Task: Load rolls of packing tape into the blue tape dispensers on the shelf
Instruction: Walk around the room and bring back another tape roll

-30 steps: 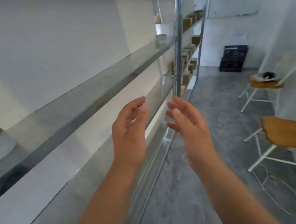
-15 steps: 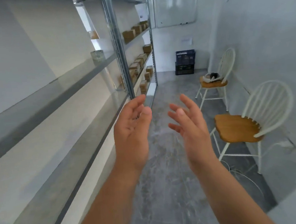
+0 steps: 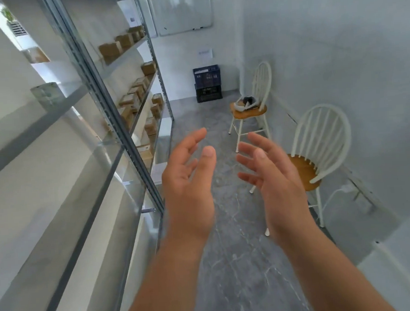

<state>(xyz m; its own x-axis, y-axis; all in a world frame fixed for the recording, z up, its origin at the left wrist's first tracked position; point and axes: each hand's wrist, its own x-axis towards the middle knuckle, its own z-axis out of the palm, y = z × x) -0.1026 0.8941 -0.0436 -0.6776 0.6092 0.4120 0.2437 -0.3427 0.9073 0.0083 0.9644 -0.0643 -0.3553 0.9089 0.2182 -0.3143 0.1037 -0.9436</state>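
Plainly, nothing is in hand yet.

Left hand (image 3: pixel 188 180): bare, raised at chest height over the grey marbled floor (image 3: pixel 240 262), palm turned inward; its grip is wide open, fingers spread and loosely curved, closed on nothing.

Right hand (image 3: pixel 273 179): raised beside the left with a clear gap between them, palm facing it; its grip is likewise slack and empty.

Tall grey metal shelving unit (image 3: pixel 114 127): runs along the person's left side, its long axis stretching away down the narrow room; the near bays look bare apart from a pale cylindrical roll-like object (image 3: pixel 47 94) on an upper board, too blurred to name.

Small brown cardboard boxes (image 3: pixel 132 101): stacked on the farther bays, well apart from both hands.

Blue tape dispensers: none visible from here; whether they sit deeper on the shelves I cannot tell.

Packing tape rolls: none clearly in view either.

Key relation: the shelving lies to the left and ahead of the hands, so the left hand is the nearer one; any reach must go leftward and forward along the run of the shelves.

Other furniture: two white spindle-back chairs with round wooden seats (image 3: pixel 304 170) stand against the right wall, and dark blue plastic crates (image 3: pixel 207 83) are stacked at the far end.

Stage: by my judgement the person is only searching, loading not begun.
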